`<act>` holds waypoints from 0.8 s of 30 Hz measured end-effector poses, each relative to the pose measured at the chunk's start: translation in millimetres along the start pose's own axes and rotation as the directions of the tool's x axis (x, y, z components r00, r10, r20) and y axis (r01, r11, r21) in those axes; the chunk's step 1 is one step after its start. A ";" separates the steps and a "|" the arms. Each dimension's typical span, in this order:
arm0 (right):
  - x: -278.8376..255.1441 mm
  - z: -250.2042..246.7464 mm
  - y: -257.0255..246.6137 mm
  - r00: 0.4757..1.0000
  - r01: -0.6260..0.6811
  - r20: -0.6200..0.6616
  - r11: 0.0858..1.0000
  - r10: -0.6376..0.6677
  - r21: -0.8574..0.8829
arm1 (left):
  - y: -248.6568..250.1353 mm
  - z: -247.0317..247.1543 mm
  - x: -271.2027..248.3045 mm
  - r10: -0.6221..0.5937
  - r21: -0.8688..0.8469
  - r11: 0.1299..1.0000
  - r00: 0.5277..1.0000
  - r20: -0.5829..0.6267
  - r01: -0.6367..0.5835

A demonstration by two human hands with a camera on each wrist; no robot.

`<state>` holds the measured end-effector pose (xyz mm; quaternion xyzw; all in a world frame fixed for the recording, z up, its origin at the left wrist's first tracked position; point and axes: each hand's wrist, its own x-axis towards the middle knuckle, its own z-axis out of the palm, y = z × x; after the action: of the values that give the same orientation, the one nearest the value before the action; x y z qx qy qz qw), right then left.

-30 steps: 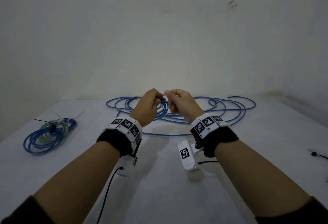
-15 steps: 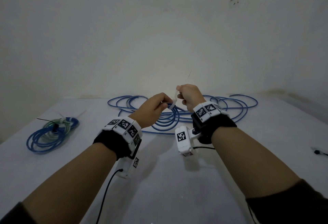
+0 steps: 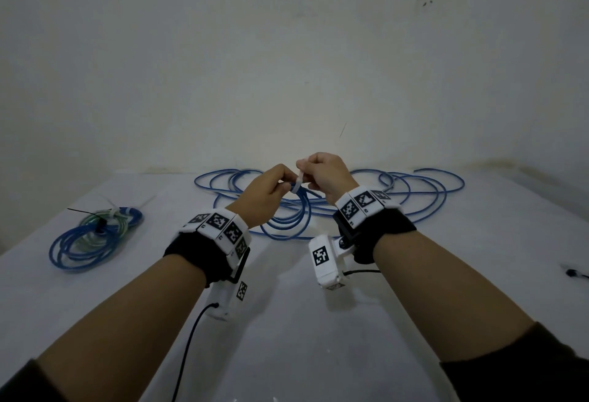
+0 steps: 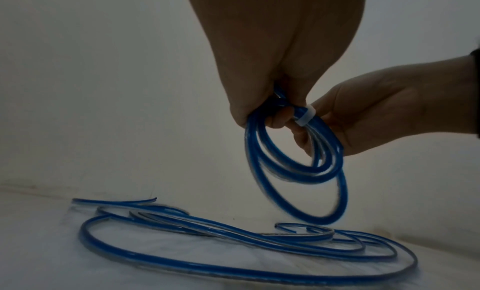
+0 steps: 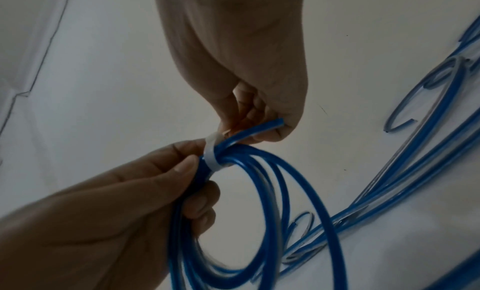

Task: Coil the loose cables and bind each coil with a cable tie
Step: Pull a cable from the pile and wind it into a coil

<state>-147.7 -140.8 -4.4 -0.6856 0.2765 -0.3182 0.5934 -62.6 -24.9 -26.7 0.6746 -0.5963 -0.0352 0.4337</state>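
A small coil of blue cable [image 3: 294, 215] hangs above the white table [image 3: 287, 322]. My left hand [image 3: 280, 183] grips its top strands; in the left wrist view the left hand [image 4: 259, 113] has its fingers curled round the coil [image 4: 293, 167]. A white cable tie [image 3: 298, 183] loops round the coil's top [image 5: 272, 212]. My right hand [image 3: 307, 175] pinches the tie's tail just above. In the right wrist view the cable tie [image 5: 211, 156] sits snug on the strands, and a cut cable end [image 5: 270, 125] lies against the right hand [image 5: 246, 128].
Loose blue cables [image 3: 414, 191] sprawl over the table's far side by the wall, also seen as loose cables [image 4: 207, 232] below the coil. Bound blue and green coils [image 3: 95, 236] lie at the left. A small black object [image 3: 573, 272] sits at the right edge.
My right hand rose from beside the left and drew the tie's tail up. The tie's loop has shrunk onto the coil. The left hand keeps its hold.
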 end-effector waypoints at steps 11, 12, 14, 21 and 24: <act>12.2 6.3 -11.8 0.985 -0.073 -0.157 0.997 0.074 0.012 | 1.4 -1.1 4.4 0.073 0.102 0.993 0.995 -0.073 -0.065; 12.5 6.6 -12.4 0.984 -0.084 -0.158 0.996 0.084 0.006 | 1.5 -0.5 3.7 0.077 0.101 0.992 0.994 -0.081 -0.069; 13.2 6.5 -13.2 0.982 -0.110 -0.159 0.994 0.107 -0.012 | 1.1 0.6 2.9 0.093 0.107 0.991 0.993 -0.078 -0.084; 10.4 6.1 -12.2 0.981 -0.113 -0.151 0.992 0.119 0.051 | 3.1 1.3 -1.2 0.094 0.123 0.989 0.992 -0.079 -0.083; 5.8 7.1 -10.8 0.992 0.017 -0.130 0.996 -0.005 0.092 | 5.1 -2.4 0.1 0.064 0.114 0.992 0.991 -0.121 -0.050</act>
<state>-138.4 -139.1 6.2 -0.6368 0.2955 -0.3779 0.6036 -65.1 -23.2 -21.9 0.6812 -0.5883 0.0525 0.4326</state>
